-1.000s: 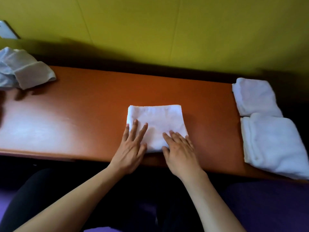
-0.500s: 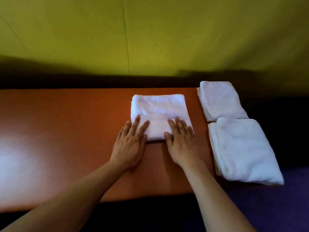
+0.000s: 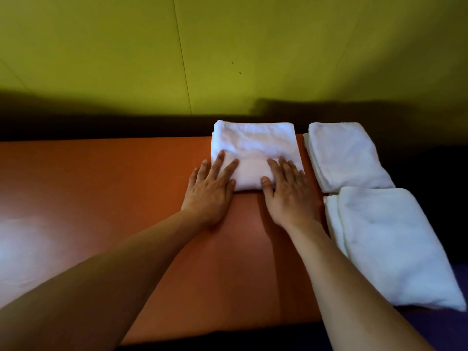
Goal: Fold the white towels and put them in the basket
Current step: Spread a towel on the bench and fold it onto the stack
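- Folded white towel (image 3: pixel 254 150) lies at frame centre on the orange table (image 3: pixel 101 186).
- Left hand (image 3: pixel 211 191) and right hand (image 3: pixel 288 193) lie flat, fingers spread, pressing its near edge; neither grips it.
- Two folded towels, far (image 3: pixel 347 155) and near (image 3: pixel 395 247), lie at right.
- No basket is visible; placing them likely remains.

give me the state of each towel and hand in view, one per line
middle towel: folded, flat on the table, under both hands
far right towel: folded, lying free
near right towel: folded, lying free
left hand: open, palm down, fingers on towel
right hand: open, palm down, fingers on towel
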A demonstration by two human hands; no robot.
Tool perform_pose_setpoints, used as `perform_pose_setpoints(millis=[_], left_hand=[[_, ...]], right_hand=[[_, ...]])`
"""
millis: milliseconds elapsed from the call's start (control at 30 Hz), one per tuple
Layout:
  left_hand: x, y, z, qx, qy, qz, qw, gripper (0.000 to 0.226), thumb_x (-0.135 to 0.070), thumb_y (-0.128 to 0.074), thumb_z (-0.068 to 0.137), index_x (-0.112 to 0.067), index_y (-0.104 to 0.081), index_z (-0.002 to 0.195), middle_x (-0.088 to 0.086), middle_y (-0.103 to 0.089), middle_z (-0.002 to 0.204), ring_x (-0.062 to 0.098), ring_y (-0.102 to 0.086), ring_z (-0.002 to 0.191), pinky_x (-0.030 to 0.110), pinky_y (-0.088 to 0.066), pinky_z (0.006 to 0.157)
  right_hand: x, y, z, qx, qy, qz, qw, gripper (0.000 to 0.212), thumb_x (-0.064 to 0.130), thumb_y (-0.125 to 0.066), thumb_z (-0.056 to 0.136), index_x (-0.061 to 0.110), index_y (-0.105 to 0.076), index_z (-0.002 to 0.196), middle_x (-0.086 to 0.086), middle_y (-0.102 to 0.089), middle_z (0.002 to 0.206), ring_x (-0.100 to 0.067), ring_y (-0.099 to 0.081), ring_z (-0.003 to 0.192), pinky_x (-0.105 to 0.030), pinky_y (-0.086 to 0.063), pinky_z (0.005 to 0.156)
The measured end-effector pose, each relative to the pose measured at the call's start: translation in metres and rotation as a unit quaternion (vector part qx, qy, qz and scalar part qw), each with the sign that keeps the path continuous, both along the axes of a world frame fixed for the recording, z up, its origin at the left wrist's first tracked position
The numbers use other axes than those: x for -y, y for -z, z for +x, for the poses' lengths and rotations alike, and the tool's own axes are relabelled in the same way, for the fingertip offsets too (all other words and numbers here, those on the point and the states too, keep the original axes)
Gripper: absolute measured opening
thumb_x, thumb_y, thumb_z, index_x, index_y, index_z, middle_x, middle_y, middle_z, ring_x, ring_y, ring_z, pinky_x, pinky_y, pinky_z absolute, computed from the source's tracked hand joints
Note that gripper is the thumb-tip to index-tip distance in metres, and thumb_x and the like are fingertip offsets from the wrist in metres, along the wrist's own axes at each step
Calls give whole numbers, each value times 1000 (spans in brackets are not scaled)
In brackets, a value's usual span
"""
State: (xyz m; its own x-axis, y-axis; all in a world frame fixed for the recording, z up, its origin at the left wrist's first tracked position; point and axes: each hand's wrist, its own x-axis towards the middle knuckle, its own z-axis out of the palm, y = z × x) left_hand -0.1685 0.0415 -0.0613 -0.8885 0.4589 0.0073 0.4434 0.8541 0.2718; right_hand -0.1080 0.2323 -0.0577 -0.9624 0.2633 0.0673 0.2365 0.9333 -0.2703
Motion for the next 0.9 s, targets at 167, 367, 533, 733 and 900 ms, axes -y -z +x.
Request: perform_pose_setpoints(millis=[167,367,533,733,900], left_hand=[[3,-4,8,-5,-5,3,1000,55,-47,-25,106,-44,-7,158,-6,4,169,32,-12,153,47,-9,124],[18,-9,14,-5,23,-18,1000,66,-38,-41,103,-40,-6,159,-1,0,169,32,-17,152,47,-17,122],[21,-20,7,3,47,-23,999,57,-33,-42,104,-34,-22,157,6,-13,167,35,-37,140,48,-35,110],[41,-28,41,-124,77,-48,988,46,-47,-51,90,-20,-64,125,16,-59,106,39,-58,87,47,-49,79],[47,-42,68,-103,126,16,987,40,-56,-45,91,-31,-71,108,-1,-59,100,30,-55,92,45,-40,90]], right_hand=[[3,-4,2,20,2,10,1000,58,47,-25,104,27,-17,158,-2,-11,167,-20,-6,155,-43,-4,125],[8,-16,6,38,-15,38,998,60,47,-31,103,24,-21,158,-5,-16,166,-23,-11,154,-45,-8,125],[10,-23,14,25,-15,41,999,61,52,-37,98,25,-35,152,-8,-32,160,-28,-30,147,-45,-26,121],[17,-42,27,-41,246,-39,968,53,49,-50,93,6,-56,124,-17,-60,122,-37,-58,113,-43,-48,91],[34,-48,33,60,258,-209,941,72,66,-36,92,9,-61,129,-13,-66,125,-32,-61,116,-34,-44,85]])
